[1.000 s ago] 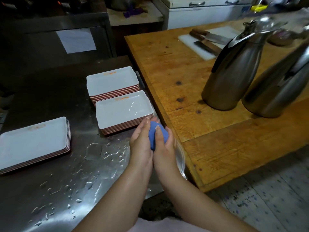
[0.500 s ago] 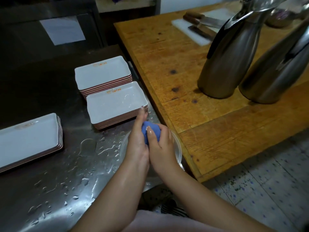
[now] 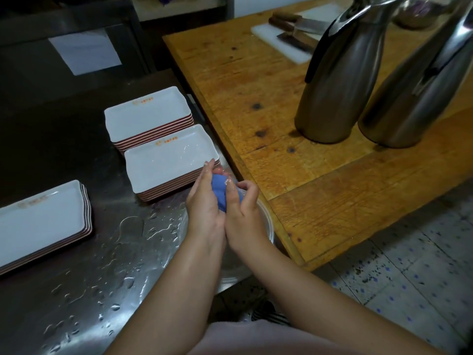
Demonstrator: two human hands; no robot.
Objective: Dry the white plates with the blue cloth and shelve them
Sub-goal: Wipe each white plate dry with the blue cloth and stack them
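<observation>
Hands (image 3: 225, 208) — bunched blue cloth (image 3: 220, 192) between

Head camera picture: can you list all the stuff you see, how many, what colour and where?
plate stacks: three, white, on the wet steel counter
cloth: one, blue, bunched between both hands
bowl: one, metal, under the hands at the counter's edge
jugs: two, steel, on the wooden table
board: one, white, far end of table, knives on it
paper: one, white, on the dark cabinet
left hand: holds cloth
right hand: squeezes cloth
</observation>
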